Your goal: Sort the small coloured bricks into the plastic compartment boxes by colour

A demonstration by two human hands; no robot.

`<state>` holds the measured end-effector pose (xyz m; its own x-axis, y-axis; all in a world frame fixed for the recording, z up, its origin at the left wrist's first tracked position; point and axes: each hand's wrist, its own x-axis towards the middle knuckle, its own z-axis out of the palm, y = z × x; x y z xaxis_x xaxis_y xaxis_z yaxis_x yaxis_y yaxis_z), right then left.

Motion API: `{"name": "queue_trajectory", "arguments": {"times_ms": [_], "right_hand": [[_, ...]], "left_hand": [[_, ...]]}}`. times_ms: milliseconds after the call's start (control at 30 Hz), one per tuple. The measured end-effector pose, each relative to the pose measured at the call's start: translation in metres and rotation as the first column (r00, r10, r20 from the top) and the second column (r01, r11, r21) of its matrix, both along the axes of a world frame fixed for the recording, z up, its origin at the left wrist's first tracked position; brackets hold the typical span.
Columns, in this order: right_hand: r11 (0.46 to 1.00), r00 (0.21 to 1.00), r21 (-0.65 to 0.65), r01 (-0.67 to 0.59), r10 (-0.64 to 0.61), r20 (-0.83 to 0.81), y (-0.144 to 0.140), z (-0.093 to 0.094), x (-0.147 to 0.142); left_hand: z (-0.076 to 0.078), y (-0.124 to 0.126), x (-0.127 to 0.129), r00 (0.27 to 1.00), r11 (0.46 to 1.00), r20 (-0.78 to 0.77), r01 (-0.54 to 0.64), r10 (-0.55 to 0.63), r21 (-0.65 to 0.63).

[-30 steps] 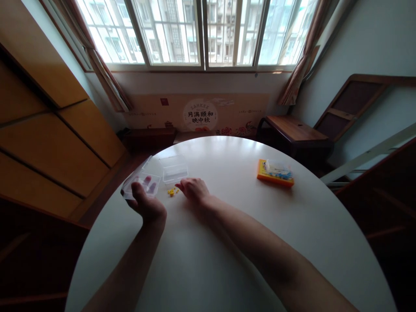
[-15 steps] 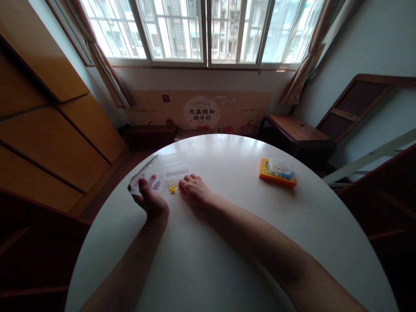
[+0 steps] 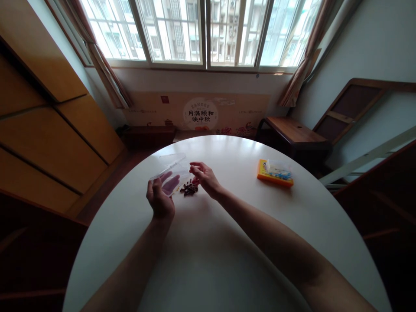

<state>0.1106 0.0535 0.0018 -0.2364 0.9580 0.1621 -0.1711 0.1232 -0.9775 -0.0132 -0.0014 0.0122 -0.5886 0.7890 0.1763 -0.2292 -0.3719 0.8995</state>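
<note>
My left hand [image 3: 160,198] grips a clear plastic box [image 3: 173,174] from its near left side, thumb up and fingers showing through the plastic. The box is tilted above the table. At its right edge lies a small heap of dark brown pieces [image 3: 189,189] on the table. A few yellow bits [image 3: 177,190] show beside the heap, partly behind the box. My right hand [image 3: 206,178] is just right of the heap, fingers apart and pointing left toward the box, with nothing seen in them. Whether its fingertips touch the box or the pieces, I cannot tell.
On the right of the round white table [image 3: 227,251] lies an orange and yellow box [image 3: 264,172] with a clear case [image 3: 280,167] of blue and pale items on top. A wooden chair [image 3: 295,130] stands behind, and a cabinet [image 3: 74,138] is at the left.
My left hand has moved right with the clear box, now close to the heap. Dark brown pieces now lie beside the yellow ones. My right hand has shifted right and its fingers have opened.
</note>
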Motion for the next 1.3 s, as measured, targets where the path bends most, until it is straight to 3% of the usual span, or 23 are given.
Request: {"name": "queue_trajectory", "arguments": {"times_ms": [133,300,400,500,600,700,867,1000,1133,1233,1300], "right_hand": [[0.998,0.998,0.015,-0.055,0.055,0.015,-0.003,0.005,0.006],[0.998,0.992,0.041,-0.051,0.046,0.116,-0.001,-0.005,0.012],[0.988,0.964,0.151,0.029,-0.068,0.258,0.004,-0.008,0.014],[0.959,0.875,0.247,0.141,-0.237,0.423,0.013,-0.003,0.018],[0.939,0.75,0.252,0.233,-0.338,0.569,0.027,0.002,0.024],[0.916,0.665,0.222,0.335,-0.396,0.633,0.042,0.001,0.031],[0.883,0.563,0.186,0.431,-0.424,0.71,0.055,-0.005,0.038],[0.885,0.55,0.179,0.429,-0.413,0.726,0.052,-0.006,0.035],[0.897,0.583,0.205,0.392,-0.414,0.699,0.037,-0.007,0.042],[0.883,0.609,0.35,0.313,-0.469,0.64,0.022,-0.004,0.066],[0.81,0.586,0.534,0.241,-0.56,0.585,0.013,0.003,0.092]], "left_hand": [[-0.003,-0.001,0.001,0.995,0.999,-0.093,0.036,-0.038,-0.02],[-0.008,0.005,-0.004,0.999,0.994,-0.036,0.017,-0.021,-0.105],[-0.012,0.008,-0.006,0.995,0.988,-0.086,0.041,-0.054,-0.148],[-0.015,0.007,-0.006,0.97,0.991,-0.227,0.063,-0.089,-0.119],[-0.017,0.006,-0.008,0.944,0.997,-0.328,0.005,-0.028,-0.072],[-0.018,0.006,-0.011,0.909,0.996,-0.412,-0.086,0.064,-0.034],[-0.018,0.005,-0.013,0.867,0.992,-0.488,-0.123,0.105,-0.004],[-0.014,0.001,-0.01,0.825,0.987,-0.543,-0.145,0.161,0.072],[-0.013,-0.005,-0.007,0.773,0.989,-0.617,-0.09,0.144,0.117],[-0.013,-0.009,-0.002,0.712,0.982,-0.685,-0.035,0.154,0.184],[-0.011,-0.011,0.003,0.677,0.973,-0.714,-0.011,0.177,0.23]]}}
